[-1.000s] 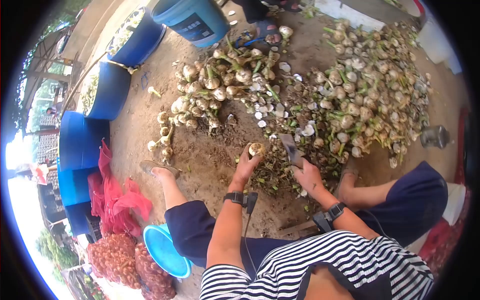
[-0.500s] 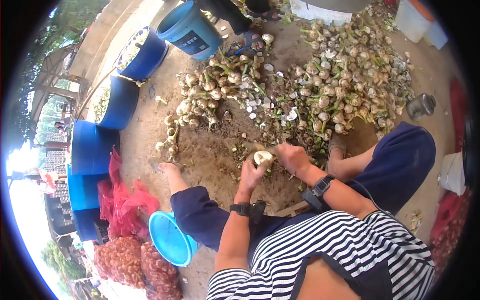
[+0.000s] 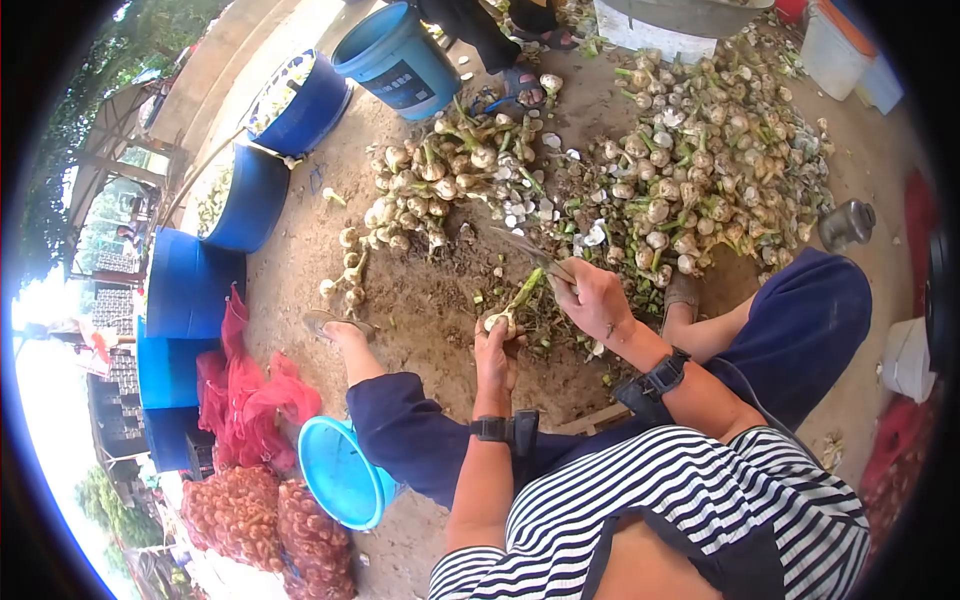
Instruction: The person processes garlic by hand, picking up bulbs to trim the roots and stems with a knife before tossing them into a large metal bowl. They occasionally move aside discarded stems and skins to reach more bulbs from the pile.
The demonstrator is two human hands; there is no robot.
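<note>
My left hand (image 3: 497, 355) is closed round a pale garlic bulb (image 3: 500, 322), whose green stem (image 3: 526, 288) points up and right. Above and to the right of it, my right hand (image 3: 598, 300) grips a knife (image 3: 522, 246), its blade reaching up and left over the stem's top end. Whether blade and stem touch is hard to tell. Beyond my hands lie a small pile of garlic (image 3: 420, 185) and a larger one (image 3: 700, 170), with cut stems and peelings between them.
Blue tubs (image 3: 195, 285) line the left side. A blue bucket (image 3: 400, 65) stands near another person's foot (image 3: 522, 85). By my knee is a light-blue basin (image 3: 340, 475), with red nets (image 3: 255, 385) and full mesh sacks (image 3: 235, 515). A metal jar (image 3: 846, 225) stands right.
The trimmed bulb in my left hand is gone; a bulb with a long green stem is there now. My right hand has risen slightly, and the knife blade now points up and left.
</note>
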